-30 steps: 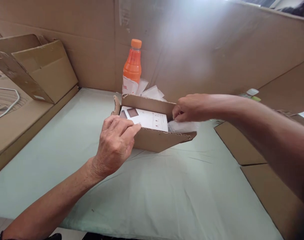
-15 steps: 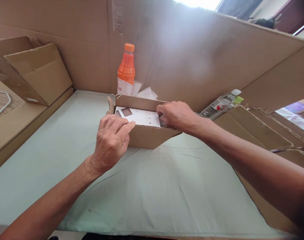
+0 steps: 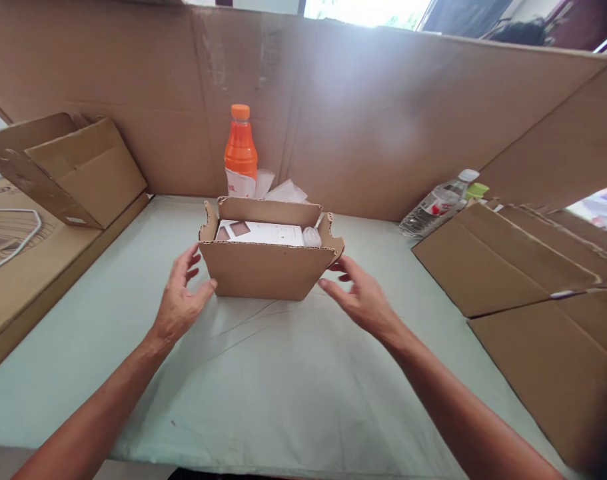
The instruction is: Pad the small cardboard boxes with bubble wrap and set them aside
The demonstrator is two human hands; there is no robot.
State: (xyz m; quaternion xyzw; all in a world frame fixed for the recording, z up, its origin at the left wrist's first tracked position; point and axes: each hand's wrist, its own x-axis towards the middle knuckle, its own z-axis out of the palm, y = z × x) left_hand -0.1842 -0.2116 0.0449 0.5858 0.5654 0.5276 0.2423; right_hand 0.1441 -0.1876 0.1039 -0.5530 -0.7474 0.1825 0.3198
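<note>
The small open-topped brown corrugated cardboard box (image 3: 268, 257) sits on the pale green cloth-covered table (image 3: 283, 387), near its middle. A white printed card or slim carton (image 3: 260, 233) lies flat inside, with a clear plastic-wrapped item (image 3: 312, 236) tucked at its right end. So we judge the filling done; the box top is open, its side flaps upright, and closing is what is left.

Our left hand (image 3: 179, 301) is just beside the box's left front corner, fingers spread and gripping nothing; whether the thumb touches the wall we cannot tell. Our right hand (image 3: 362, 297) is at the right front corner, fingers apart, also empty.

Behind the box stands an orange-capped bottle of orange drink (image 3: 240, 152). A clear plastic water bottle (image 3: 436, 203) leans at right, beside flat brown cardboard sheets (image 3: 503, 260).
</note>
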